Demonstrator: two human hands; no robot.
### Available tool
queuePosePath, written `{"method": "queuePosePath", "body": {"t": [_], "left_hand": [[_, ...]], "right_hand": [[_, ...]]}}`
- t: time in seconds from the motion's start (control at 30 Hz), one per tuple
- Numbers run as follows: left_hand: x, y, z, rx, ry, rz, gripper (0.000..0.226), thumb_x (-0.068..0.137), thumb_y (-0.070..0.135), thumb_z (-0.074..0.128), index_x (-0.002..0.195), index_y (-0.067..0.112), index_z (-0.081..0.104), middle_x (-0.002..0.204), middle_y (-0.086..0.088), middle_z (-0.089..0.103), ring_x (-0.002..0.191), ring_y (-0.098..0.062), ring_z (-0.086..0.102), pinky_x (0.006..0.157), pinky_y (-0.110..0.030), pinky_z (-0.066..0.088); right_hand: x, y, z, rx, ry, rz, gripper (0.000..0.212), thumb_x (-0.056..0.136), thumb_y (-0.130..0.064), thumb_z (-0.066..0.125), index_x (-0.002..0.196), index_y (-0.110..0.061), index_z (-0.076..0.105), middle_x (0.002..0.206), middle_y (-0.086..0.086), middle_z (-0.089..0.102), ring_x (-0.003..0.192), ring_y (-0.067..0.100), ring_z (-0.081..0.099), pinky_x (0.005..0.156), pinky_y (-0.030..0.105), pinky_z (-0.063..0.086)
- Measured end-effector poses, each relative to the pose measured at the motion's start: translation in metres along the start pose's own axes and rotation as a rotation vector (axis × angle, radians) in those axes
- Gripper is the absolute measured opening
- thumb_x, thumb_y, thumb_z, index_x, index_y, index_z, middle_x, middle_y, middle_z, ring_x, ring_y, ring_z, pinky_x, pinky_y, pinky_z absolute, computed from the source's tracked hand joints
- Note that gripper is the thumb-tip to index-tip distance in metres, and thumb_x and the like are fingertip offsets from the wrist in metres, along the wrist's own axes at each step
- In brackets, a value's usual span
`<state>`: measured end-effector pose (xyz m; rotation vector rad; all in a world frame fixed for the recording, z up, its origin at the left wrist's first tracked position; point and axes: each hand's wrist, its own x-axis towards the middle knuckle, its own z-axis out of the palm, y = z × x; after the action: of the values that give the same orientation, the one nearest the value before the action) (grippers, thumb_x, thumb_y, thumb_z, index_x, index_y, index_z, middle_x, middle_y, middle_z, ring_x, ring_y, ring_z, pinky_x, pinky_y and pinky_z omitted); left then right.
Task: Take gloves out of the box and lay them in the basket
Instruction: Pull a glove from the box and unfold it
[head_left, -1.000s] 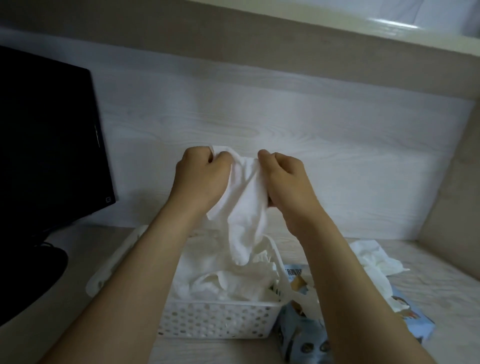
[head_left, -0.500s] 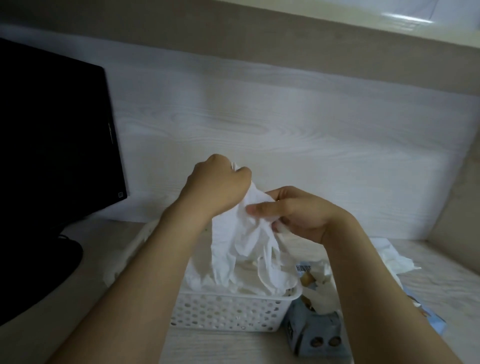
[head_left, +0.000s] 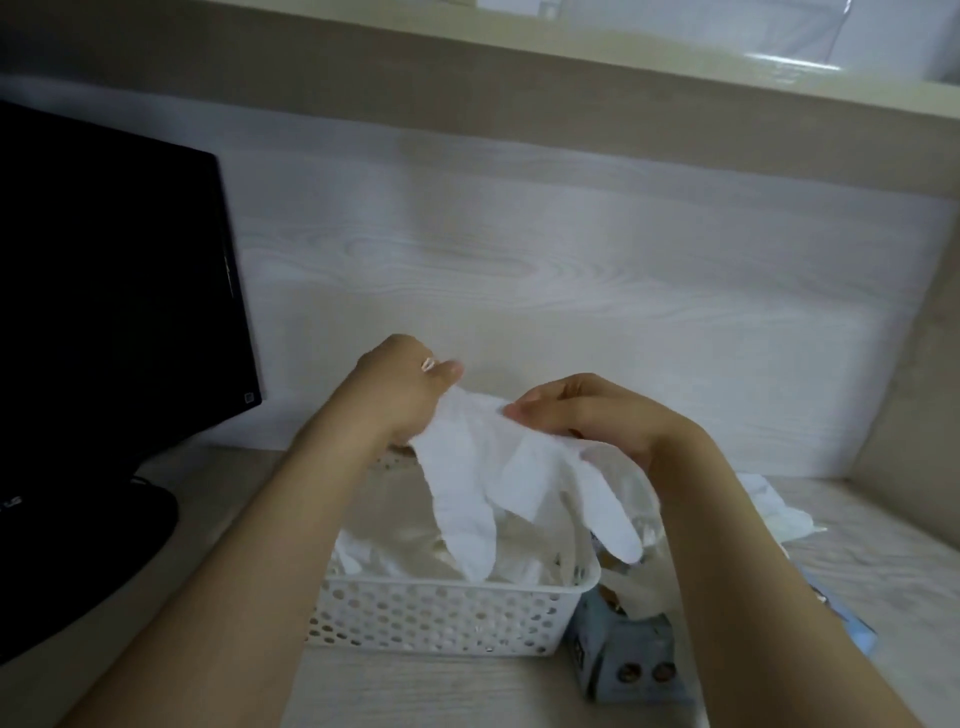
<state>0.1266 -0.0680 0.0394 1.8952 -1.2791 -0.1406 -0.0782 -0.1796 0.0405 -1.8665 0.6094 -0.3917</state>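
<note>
White glove held in the air over the basket, its fingers hanging down toward the pile of gloves inside. Left hand pinches its left edge, right hand pinches the top right part, fingers curled. White perforated basket sits on the surface. Blue box just right of it, partly behind the right forearm. Black monitor far left.
</note>
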Motion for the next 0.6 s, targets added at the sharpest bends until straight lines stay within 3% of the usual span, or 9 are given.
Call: {"method": "queuePosePath", "body": {"t": [0.1,0.17,0.3,0.43,0.5,0.6], "left_hand": [[0.008,-0.022,0.01,0.309,-0.088,-0.134,0.039,0.108,0.041,0.052,0.116,0.004,0.062,0.119,-0.021,0.065,0.104,-0.038,0.064,0.081,-0.037,0.05],[0.011,-0.032,0.012,0.364,-0.19,-0.185,0.04,0.109,0.043,0.051,0.119,0.006,0.06,0.126,-0.02,0.063,0.109,-0.036,0.063,0.089,-0.038,0.052],[0.013,-0.048,0.002,0.429,-0.242,-0.249,0.06,0.088,0.064,0.073,0.111,0.01,0.06,0.109,-0.009,0.066,0.1,-0.029,0.065,0.092,-0.039,0.055],[0.014,-0.056,-0.009,0.559,-0.301,-0.313,0.076,0.067,0.069,0.087,0.108,0.012,0.06,0.095,-0.003,0.06,0.098,-0.029,0.064,0.092,-0.039,0.057],[0.01,-0.055,-0.012,0.589,-0.298,-0.345,0.075,0.066,0.066,0.09,0.109,0.014,0.056,0.097,-0.003,0.058,0.102,-0.029,0.064,0.093,-0.04,0.057],[0.0,-0.046,-0.011,0.57,-0.225,-0.354,0.064,0.074,0.064,0.085,0.106,0.016,0.057,0.097,-0.003,0.059,0.099,-0.027,0.064,0.082,-0.034,0.053]], "right_hand": [[0.011,0.001,0.014,-0.378,0.095,0.045,0.023,0.09,-0.031,0.084,0.101,-0.012,0.081,0.083,0.008,0.079,0.068,0.023,0.071,0.063,0.028,0.058],[0.022,0.006,0.024,-0.56,0.125,0.027,0.012,0.091,-0.027,0.082,0.098,-0.018,0.081,0.077,0.005,0.08,0.065,0.018,0.074,0.062,0.029,0.06],[0.039,0.017,0.041,-0.748,0.222,-0.038,0.018,0.088,-0.034,0.083,0.103,-0.026,0.077,0.079,-0.001,0.077,0.066,0.011,0.073,0.057,0.019,0.052],[0.045,0.023,0.045,-0.804,0.287,-0.056,0.031,0.08,-0.044,0.089,0.104,-0.03,0.075,0.088,-0.006,0.073,0.077,0.012,0.072,0.077,0.035,0.062],[0.045,0.021,0.046,-0.893,0.302,-0.062,0.035,0.075,-0.046,0.092,0.104,-0.033,0.076,0.095,-0.009,0.072,0.087,0.012,0.07,0.084,0.038,0.061],[0.045,0.017,0.048,-1.015,0.289,-0.198,0.026,0.08,-0.043,0.09,0.103,-0.035,0.08,0.104,-0.008,0.066,0.106,0.015,0.06,0.091,0.038,0.054]]}}
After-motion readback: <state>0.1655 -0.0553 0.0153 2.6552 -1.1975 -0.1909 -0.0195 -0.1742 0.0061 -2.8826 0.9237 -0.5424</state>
